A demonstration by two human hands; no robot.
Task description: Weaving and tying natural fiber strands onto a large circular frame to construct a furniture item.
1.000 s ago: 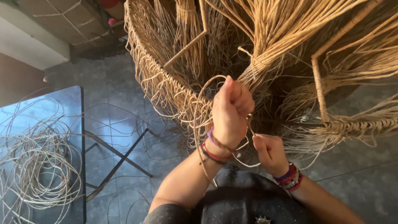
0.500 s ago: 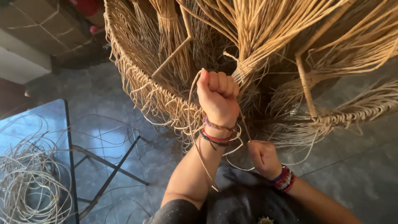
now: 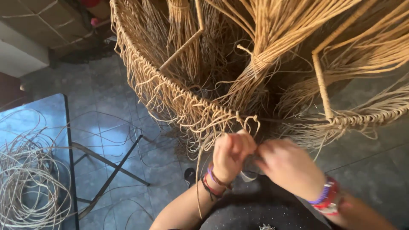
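In the head view, the left hand and right hand meet just below the woven rim of a large basket frame, both pinched shut on a thin strand that loops up to the rim. As I judge it, a hard tug could snap the strand or loosen the knot, since the many loose ends hanging there tangle easily. The frame holds tied bundles of fibre; on the table at left lies a coil of cord.
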